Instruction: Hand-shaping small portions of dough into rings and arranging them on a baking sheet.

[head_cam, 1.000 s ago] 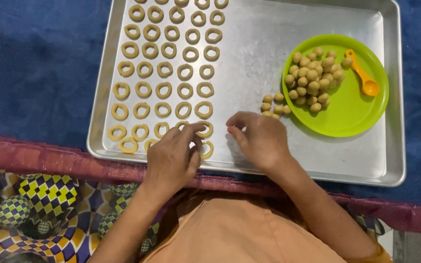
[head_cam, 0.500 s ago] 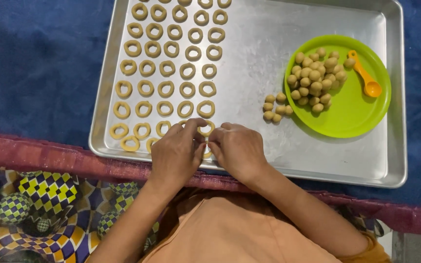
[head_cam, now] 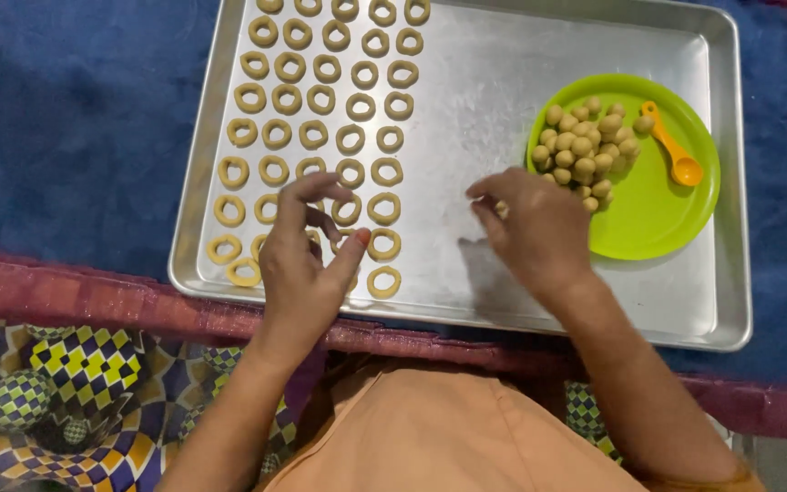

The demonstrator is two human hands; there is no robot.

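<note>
My left hand hovers with its fingers spread over the near rows of dough rings on the left half of a metal tray; it holds nothing. A single ring lies just right of its thumb, by the tray's near rim. My right hand is at the left edge of a green plate, fingertips pinched on a small dough ball. A heap of dough balls sits on the plate.
An orange spoon lies on the plate's far right. The tray rests on a blue cloth with a dark red border. A checkered cloth and my orange clothing are at the near side.
Both hands were together at the near end of the ring rows; a ring now lies there. My right hand has moved right to the balls by the plate, and my left has opened.
</note>
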